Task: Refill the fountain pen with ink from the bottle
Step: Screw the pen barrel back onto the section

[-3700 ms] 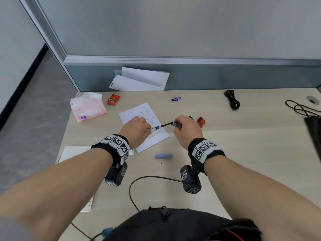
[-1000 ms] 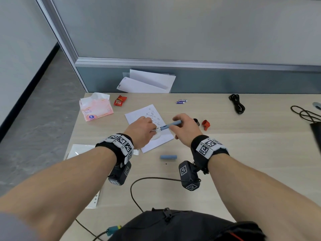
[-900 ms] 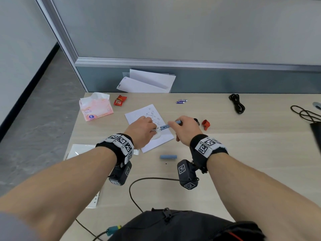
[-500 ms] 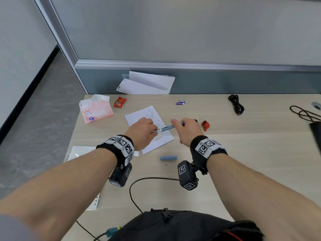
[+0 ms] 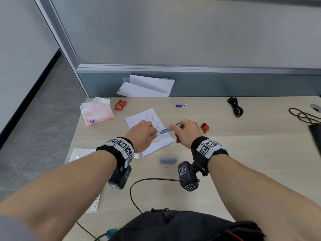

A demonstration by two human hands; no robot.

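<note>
A blue fountain pen [image 5: 166,130] is held level between both hands above a sheet of written paper [image 5: 139,120]. My left hand [image 5: 141,134] grips its front end, which stays hidden inside the fingers. My right hand [image 5: 186,133] pinches the blue barrel at the rear end. The pen's blue cap [image 5: 168,160] lies on the desk in front of the hands. A red bottle cap [image 5: 205,126] sits just right of my right hand; the ink bottle is almost wholly hidden behind that hand.
On the wooden desk [image 5: 251,145] are a pink tissue pack [image 5: 96,113], a red sweet wrapper [image 5: 120,105], small batteries [image 5: 180,105], a coiled black cable [image 5: 235,106] and white sheets [image 5: 147,86] against the partition. A plastic sleeve [image 5: 78,154] lies left; a black bag [image 5: 173,225] is nearest me.
3.7 s ago a thin dark inner part showed between the hands. Now the blue barrel covers it. Over the last second the hands have barely moved.
</note>
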